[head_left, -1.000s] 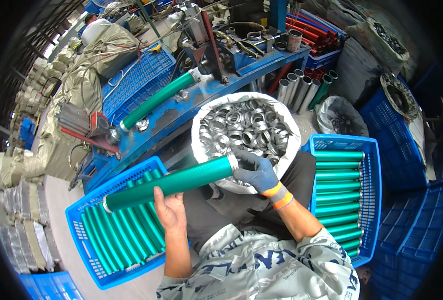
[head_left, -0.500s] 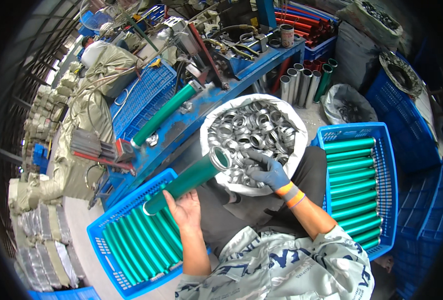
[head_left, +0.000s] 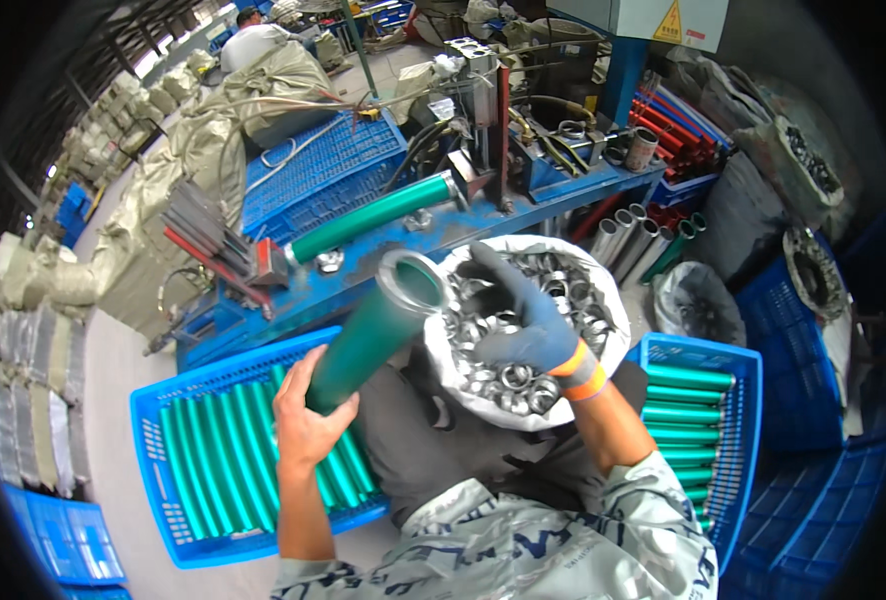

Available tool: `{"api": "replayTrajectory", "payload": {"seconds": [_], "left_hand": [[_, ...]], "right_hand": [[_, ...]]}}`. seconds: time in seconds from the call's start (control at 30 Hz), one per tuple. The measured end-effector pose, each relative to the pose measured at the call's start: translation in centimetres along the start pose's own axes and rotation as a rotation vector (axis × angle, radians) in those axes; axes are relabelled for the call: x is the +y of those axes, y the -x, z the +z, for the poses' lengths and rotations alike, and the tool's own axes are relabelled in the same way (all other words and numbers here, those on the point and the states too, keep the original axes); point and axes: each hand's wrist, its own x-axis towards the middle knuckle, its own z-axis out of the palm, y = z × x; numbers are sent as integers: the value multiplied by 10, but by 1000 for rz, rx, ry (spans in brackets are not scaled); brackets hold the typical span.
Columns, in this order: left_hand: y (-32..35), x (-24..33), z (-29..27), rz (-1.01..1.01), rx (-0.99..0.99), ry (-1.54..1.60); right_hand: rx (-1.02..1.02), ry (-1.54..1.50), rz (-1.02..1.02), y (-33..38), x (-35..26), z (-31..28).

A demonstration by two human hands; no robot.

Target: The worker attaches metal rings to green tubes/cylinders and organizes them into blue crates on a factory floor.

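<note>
A green metal tube [head_left: 358, 345] slants upward in my bare left hand [head_left: 311, 408], whose fingers wrap its lower end. A silvery ring rims the tube's raised mouth. My right hand [head_left: 535, 325], in a blue-grey glove with an orange cuff band, hovers just right of that mouth, fingers stretched out and thumb apart, with nothing seen between them. Beneath it stands a white sack [head_left: 603, 300] of loose metal rings [head_left: 515, 375]. At my left a blue basket [head_left: 153, 450] holds a row of green tubes [head_left: 213, 465].
Another blue crate [head_left: 748, 400] of green tubes stands at my right. Ahead runs a blue workbench [head_left: 563, 205] with a green tube [head_left: 373, 215] held in a fixture. Upright silver tubes [head_left: 635, 245] and a smaller bag [head_left: 698, 305] stand beyond the sack. A person [head_left: 253, 42] sits far off.
The view has tilted up. My left hand has raised the tube and now grips around it instead of supporting it from below. The gloved hand has come up from the rings.
</note>
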Motion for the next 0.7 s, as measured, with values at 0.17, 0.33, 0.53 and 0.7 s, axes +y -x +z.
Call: {"api": "replayTrajectory", "payload": {"seconds": [0.17, 0.33, 0.53, 0.7], "left_hand": [[-1, 8, 2, 48, -155, -167], [5, -10, 1, 38, -169, -180], [3, -30, 12, 54, -168, -187], [2, -48, 23, 38, -175, -237]], "right_hand": [[-130, 248, -17, -20, 9, 30], [-90, 443, -16, -23, 45, 38], [-23, 448, -41, -28, 73, 40], [-96, 343, 61, -46, 86, 37]]}}
